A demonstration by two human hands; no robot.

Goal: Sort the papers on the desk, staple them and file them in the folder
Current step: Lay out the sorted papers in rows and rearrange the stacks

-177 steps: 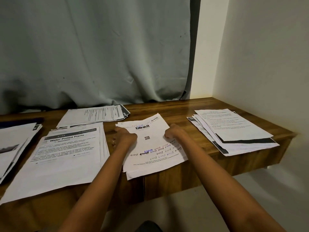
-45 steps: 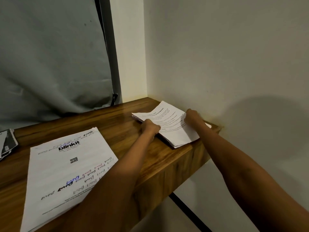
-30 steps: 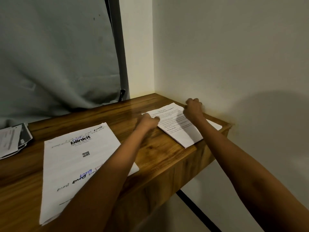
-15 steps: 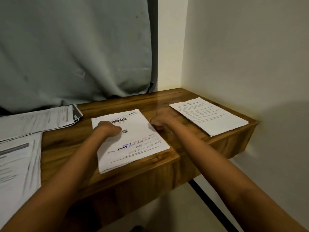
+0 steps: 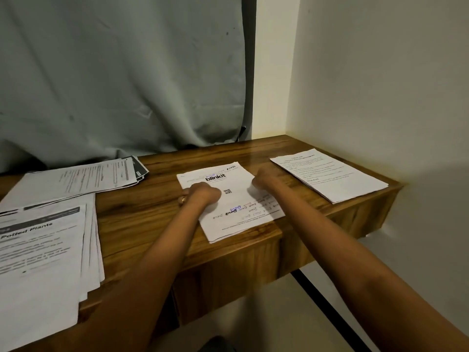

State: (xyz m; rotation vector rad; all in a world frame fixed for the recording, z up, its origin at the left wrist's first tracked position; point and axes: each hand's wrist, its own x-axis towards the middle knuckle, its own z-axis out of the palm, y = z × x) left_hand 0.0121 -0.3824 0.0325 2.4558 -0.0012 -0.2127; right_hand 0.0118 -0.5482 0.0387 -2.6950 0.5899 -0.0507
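Note:
A stack of white papers with "blinkit" printed on its top sheet (image 5: 238, 185) lies near the front edge of the wooden desk (image 5: 142, 214). My left hand (image 5: 201, 193) sits on the stack's left edge with its fingers curled down over it. My right hand (image 5: 262, 180) holds the right edge the same way, knuckles up. The fingertips of both hands are hidden behind the backs of the hands. A neat stack of printed sheets (image 5: 330, 175) lies untouched at the desk's right corner. No stapler or folder is in view.
A fanned pile headed "Potted Plants" (image 5: 43, 250) overhangs the desk's front left. Another loose pile (image 5: 83, 179) lies behind it, with dark sheets underneath. A grey curtain (image 5: 114, 72) hangs behind the desk and a white wall (image 5: 380, 72) closes its right side.
Both hands left the right-corner stack, now squared, and moved left onto the blinkit stack. The view swung left, bringing the left piles back into sight.

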